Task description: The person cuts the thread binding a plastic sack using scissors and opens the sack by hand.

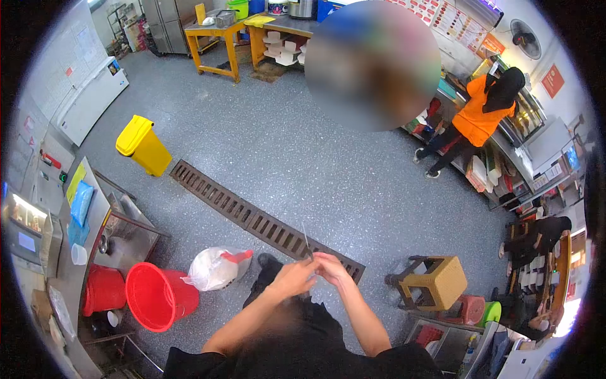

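In front of my body, above the floor drain, my left hand [292, 278] and my right hand [331, 268] meet with their fingers bent and pressed together. A thin, pale, stick-like thing [305, 235] points up and away from between the fingertips. Its lower end is hidden in the fingers, and its exact kind is too small to make out. Left of my legs, a white plastic bag [214, 270] with a red part on top rests on the floor, apart from both hands.
A long drain grate [243, 215] crosses the floor. To the left are a red bucket [158, 297], a yellow bin [144, 145] and a metal table [95, 221]. A tan stool [435, 282] stands at right. A person in an orange shirt [483, 114] works at the far right counter.
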{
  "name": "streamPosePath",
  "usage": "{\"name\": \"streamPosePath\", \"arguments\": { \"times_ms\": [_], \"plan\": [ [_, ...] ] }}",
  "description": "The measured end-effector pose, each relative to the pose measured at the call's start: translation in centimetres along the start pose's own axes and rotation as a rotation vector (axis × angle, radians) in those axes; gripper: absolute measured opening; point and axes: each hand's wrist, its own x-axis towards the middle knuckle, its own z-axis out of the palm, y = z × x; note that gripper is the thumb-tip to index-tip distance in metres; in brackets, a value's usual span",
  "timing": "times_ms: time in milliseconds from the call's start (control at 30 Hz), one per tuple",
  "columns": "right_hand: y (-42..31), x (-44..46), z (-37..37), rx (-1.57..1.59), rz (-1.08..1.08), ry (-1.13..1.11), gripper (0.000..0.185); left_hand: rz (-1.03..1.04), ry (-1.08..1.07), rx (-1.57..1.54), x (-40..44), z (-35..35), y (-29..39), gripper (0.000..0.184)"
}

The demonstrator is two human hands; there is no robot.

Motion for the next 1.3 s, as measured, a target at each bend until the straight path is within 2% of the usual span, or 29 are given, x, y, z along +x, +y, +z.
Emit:
{"name": "streamPosePath", "arguments": {
  "times_ms": [67,100,167,233,300,333,367,400,433,533,633,700,733,800,867,967,1000,1033,1067,1100,1133,1167,1233,1300],
  "plan": [
    [2.1,0.2,0.6,0.0,-0.013,-0.038,0.026,0.012,0.101,-0.146,-1.4,-3.9,1.9,0.049],
    [-5.6,5.6,-2.7,-0.137,-0.113,0.079,0.023,0.038,0.284,-0.352,6.5,-8.0,0.7,0.034],
    [-3.5,7.4,-2.3,-0.238,-0.138,0.184,0.017,0.002,0.575,-0.525,6.0,-13.1,-0.9,0.021],
    [-0.5,9.8,-6.9,-0.428,-0.055,0.349,0.015,0.114,0.942,-0.358,4.9,-23.7,1.6,0.009],
    [3.2,11.6,-13.7,-0.544,0.059,0.47,0.017,0.393,1.161,-0.177,1.8,-32.7,3.5,0.013],
    [3.2,11.8,-16.1,-1.088,0.142,0.392,0.015,0.533,1.247,-0.12,0.4,-35.6,4.3,0.016],
    [8.1,13.1,-22.7,-1.079,-0.061,0.504,0.021,0.648,1.315,-0.117,-0.3,-37.4,4.5,0.023],
    [8.9,12.6,-25.3,-1.236,0.051,0.469,0.021,0.775,1.367,-0.113,-0.9,-39.0,4.9,0.031],
    [8.2,11.7,-25.9,-1.268,0.175,0.427,0.021,0.823,1.371,-0.1,-0.9,-40.2,4.5,0.04],
    [5.9,12.6,-27.1,-1.216,0.346,0.363,0.022,0.867,1.391,0.057,-0.6,-41.9,3.0,0.044],
    [2.9,17.4,-28.1,-1.072,0.371,0.334,0.023,0.797,1.499,0.021,0.2,-41.0,1.7,0.042],
    [-0.8,20.2,-25.3,-1.132,0.31,0.326,0.023,0.881,1.43,-0.01,1.0,-42.4,0.3,0.044],
    [-3.8,21.5,-21.8,-1.216,0.274,0.319,0.023,0.866,1.426,-0.003,1.3,-42.7,-0.2,0.045],
    [-8.6,23.8,-15.0,-1.079,0.207,0.406,0.018,0.838,1.418,0.036,2.0,-43.4,-1.2,0.049],
    [-12.1,25.7,-11.4,-1.041,0.12,0.422,0.018,0.775,1.736,-0.042,3.8,-41.0,-2.6,0.02],
    [-17.1,31.3,-9.7,-1.176,-0.038,0.306,0.024,0.782,1.67,-0.003,6.5,-44.3,-5.3,0.044],
    [-17.5,35.0,-12.3,-1.255,-0.093,0.204,0.03,0.65,1.67,0.002,7.7,-44.1,-6.6,0.045],
    [-20.3,35.5,-11.3,-1.236,-0.096,0.052,0.031,0.517,1.66,0.012,9.0,-43.8,-7.6,0.045],
    [-22.9,36.9,-9.9,-1.515,-0.061,-0.008,0.033,0.424,1.595,0.036,10.5,-44.1,-9.5,0.038],
    [-22.2,41.8,-14.7,-1.18,-0.05,-0.005,0.033,0.334,1.526,0.068,12.2,-44.4,-11.3,0.031],
    [-25.1,45.1,-14.9,-1.363,0.01,-0.073,0.033,0.268,1.542,-0.022,15.1,-43.5,-13.7,0.022],
    [-27.1,47.2,-13.3,-1.583,0.073,-0.175,0.033,0.123,1.461,-0.054,17.3,-42.0,-16.1,0.019],
    [-30.1,51.3,-10.0,-1.846,0.155,-0.338,0.032,-0.032,1.278,0.017,19.7,-38.2,-20.4,0.022],
    [-32.9,56.0,-6.6,-1.981,0.177,-0.451,0.033,-0.195,1.145,0.018,20.5,-35.3,-21.5,0.024]
  ]
}}
